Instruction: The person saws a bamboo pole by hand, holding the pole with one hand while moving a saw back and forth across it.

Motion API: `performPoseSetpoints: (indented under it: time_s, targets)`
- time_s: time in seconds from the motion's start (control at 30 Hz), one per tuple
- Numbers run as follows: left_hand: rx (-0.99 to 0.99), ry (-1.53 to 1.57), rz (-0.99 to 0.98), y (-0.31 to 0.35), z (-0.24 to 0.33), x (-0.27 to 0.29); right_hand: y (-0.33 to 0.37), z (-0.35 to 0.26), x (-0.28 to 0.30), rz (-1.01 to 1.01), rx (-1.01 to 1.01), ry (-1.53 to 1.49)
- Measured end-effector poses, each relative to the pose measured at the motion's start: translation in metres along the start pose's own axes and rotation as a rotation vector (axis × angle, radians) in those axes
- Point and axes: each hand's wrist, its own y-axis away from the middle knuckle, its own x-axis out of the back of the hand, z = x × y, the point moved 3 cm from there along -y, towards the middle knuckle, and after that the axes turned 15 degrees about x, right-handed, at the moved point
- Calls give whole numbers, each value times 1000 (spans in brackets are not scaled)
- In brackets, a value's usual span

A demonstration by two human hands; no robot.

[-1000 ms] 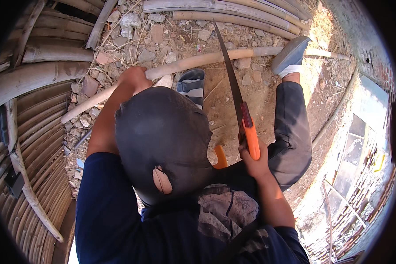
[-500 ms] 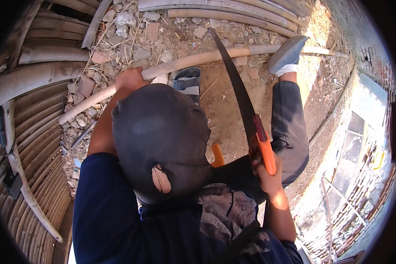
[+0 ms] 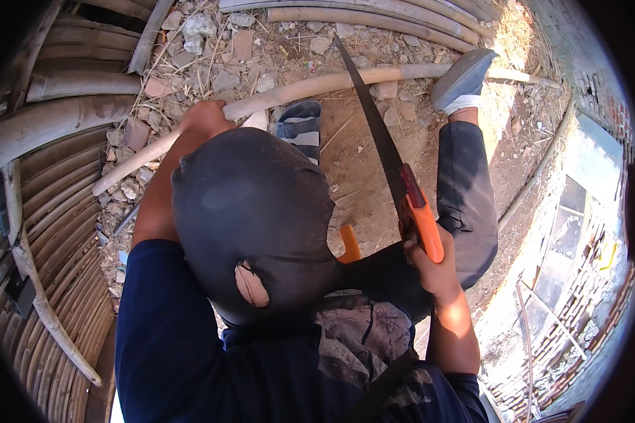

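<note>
My left hand [image 3: 206,120] is closed round a long pale pole [image 3: 289,93], probably bamboo, which lies over the rubble from left to right. In my right hand [image 3: 432,262] is the orange handle of a handsaw [image 3: 377,127]. Its dark blade points away and crosses over the pole, the tip beyond it; I cannot tell whether the teeth touch the wood. A shoe [image 3: 462,81] rests on the pole toward its right end. A dark hood [image 3: 254,218] fills the middle of the view and hides part of my left arm and the ground.
A strapped sandal [image 3: 300,127] is just on the near side of the pole. An orange curved piece [image 3: 349,243] shows partly beside the hood. Several bamboo poles [image 3: 374,20] lie at the far side. Slatted bamboo [image 3: 63,233] stands left, a brick wall [image 3: 578,338] right.
The saw and my right hand have slid slightly forward, away from me. My left hand keeps its hold on the pole. The whole view has shifted a little.
</note>
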Motion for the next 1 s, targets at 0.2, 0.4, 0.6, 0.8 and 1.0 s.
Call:
performPoseSetpoints:
  time_s: [0.2, 0.4, 0.6, 0.8, 1.0]
  targets:
    - [36, -4, 22, 6, 4, 7, 52, -15, 15, 39, -32, -131]
    - [9, 18, 19, 4, 1, 6, -6, -10, -7, -24, 27, 81]
    - [24, -23, 27, 9, 6, 9, 32, -17, 24, 11, 28, -100]
    - [-30, 19, 21, 0, 0, 6, 2, -8, 4, -3, 10, -3]
    - [14, 28, -76, 5, 7, 18, 39, -4, 17, 8, 34, -86]
